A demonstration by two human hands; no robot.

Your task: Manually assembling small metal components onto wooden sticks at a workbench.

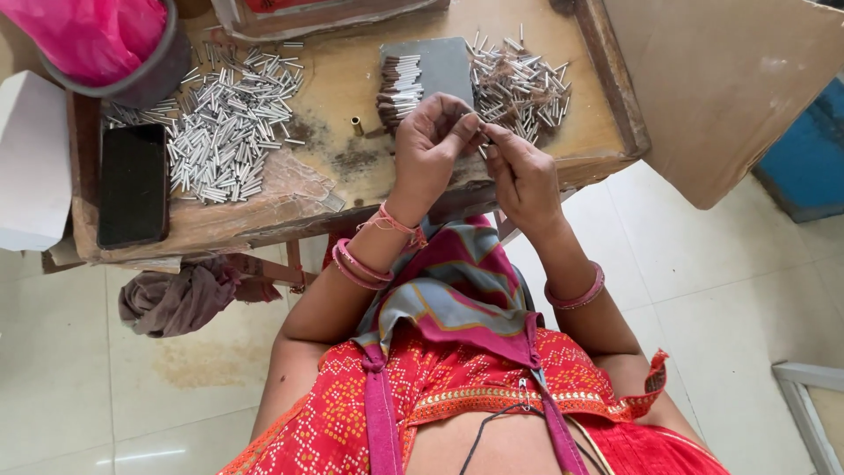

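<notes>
My left hand [431,141] and my right hand [520,176] meet over the near edge of a low wooden table [352,189]. Their fingertips pinch one small silver metal tube [482,132] between them. Just beyond the hands lies a grey block [444,63] with a row of tubes [398,86] stacked on its left side. A loose heap of silver tubes [519,84] lies right of the block. A larger heap of silver tubes [233,119] covers the table's left part. A single brass tube [357,126] stands alone near the middle.
A black phone [132,185] lies at the table's left edge. A dark bucket with a pink bag [97,40] stands at the back left. A brown cloth [180,299] hangs under the table. Cardboard [721,79] leans at the right, over a tiled floor [721,281].
</notes>
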